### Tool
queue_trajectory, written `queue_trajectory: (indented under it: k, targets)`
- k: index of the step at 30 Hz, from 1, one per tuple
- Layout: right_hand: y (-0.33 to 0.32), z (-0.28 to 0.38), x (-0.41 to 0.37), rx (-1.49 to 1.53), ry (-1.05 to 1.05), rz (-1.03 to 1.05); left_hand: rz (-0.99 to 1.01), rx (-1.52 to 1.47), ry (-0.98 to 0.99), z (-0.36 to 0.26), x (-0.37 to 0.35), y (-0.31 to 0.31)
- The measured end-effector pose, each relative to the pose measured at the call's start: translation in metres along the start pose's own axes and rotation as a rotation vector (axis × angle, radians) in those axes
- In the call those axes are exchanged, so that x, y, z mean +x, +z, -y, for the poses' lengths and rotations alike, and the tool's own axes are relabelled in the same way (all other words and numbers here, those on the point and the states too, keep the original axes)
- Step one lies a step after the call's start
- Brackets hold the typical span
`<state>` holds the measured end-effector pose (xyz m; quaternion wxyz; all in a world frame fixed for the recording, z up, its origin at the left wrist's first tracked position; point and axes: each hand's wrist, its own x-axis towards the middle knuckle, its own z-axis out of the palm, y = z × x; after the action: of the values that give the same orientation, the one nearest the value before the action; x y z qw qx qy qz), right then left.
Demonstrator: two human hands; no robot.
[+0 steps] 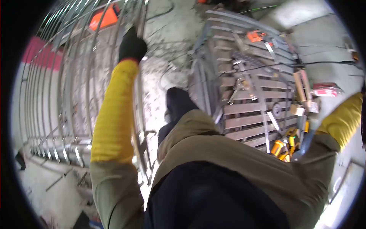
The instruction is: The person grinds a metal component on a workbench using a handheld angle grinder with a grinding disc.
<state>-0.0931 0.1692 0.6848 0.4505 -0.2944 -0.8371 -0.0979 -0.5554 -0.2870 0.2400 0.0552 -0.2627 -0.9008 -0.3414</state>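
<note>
My left hand (132,45), in a black glove with a yellow sleeve behind it, reaches forward to the edge of a metal frame (141,82). Its fingers look closed around a bar there, though the glove hides the exact grip. The frame is made of many long, shiny parallel bars and stands on my left side. My right arm (341,118), also in a yellow sleeve, stretches out to the right edge of the view. The right hand itself lies beyond the picture.
A slatted pallet (248,120) on my right carries metal pieces and an orange tool (255,36). Yellow power tools (284,147) and small boxes (297,110) lie along its near right side. A black cable (320,63) crosses there. An orange object (105,17) shows beyond the bars.
</note>
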Motion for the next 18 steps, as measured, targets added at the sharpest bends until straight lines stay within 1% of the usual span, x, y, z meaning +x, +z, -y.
queue_trajectory:
  k: [2,3,4,6,7,8,9,10,11,12,13,14,15,16,17,18]
  targets:
    - [0.026,-0.037,0.023,-0.147,-0.062,0.076,-0.077,-0.039,0.123,0.021,0.005,0.016]
    - [0.046,-0.052,0.026,-0.204,-0.083,0.127,-0.041,-0.082,0.082,0.006,-0.001,0.003]
    - [0.069,-0.065,0.026,-0.239,-0.093,0.176,0.046,-0.038,0.047,0.016,0.003,0.007]
    - [0.132,-0.086,0.011,-0.255,-0.085,0.298,0.07,-0.027,-0.039,-0.001,-0.005,-0.005]
    - [0.167,-0.095,0.001,-0.239,-0.062,0.364,0.038,-0.092,-0.027,-0.003,-0.01,-0.006]
    - [0.205,-0.105,-0.012,-0.212,-0.02,0.431,0.071,-0.092,-0.045,0.014,-0.007,0.003]
    - [0.24,-0.119,-0.025,-0.169,0.034,0.487,0.028,-0.134,0.021,0.0,-0.013,-0.007]
    - [0.283,-0.14,-0.044,-0.093,0.123,0.518,0.025,-0.092,0.031,0.007,-0.016,-0.003]
    - [0.326,-0.161,-0.062,-0.02,0.214,0.541,0.075,-0.088,-0.047,-0.009,-0.017,-0.015]
    - [0.356,-0.17,-0.074,-0.003,0.173,0.548,0.065,-0.07,-0.004,-0.018,-0.017,-0.022]
    - [0.385,-0.178,-0.086,0.015,0.132,0.554,0.104,-0.087,-0.057,-0.018,-0.018,-0.022]
    - [0.393,-0.148,-0.104,0.116,0.448,0.597,0.117,0.003,-0.032,-0.028,-0.017,-0.029]
    - [0.401,-0.13,-0.123,0.208,0.766,0.634,0.169,0.01,-0.123,-0.017,-0.021,-0.027]
    - [0.429,-0.167,-0.149,0.008,0.45,0.782,0.216,-0.036,-0.222,-0.017,-0.024,-0.03]
    - [0.455,-0.202,-0.174,-0.192,0.115,0.84,0.258,-0.078,-0.323,-0.016,-0.027,-0.032]
    - [0.467,-0.211,-0.195,-0.261,-0.022,0.877,0.252,-0.072,-0.301,-0.025,-0.025,-0.034]
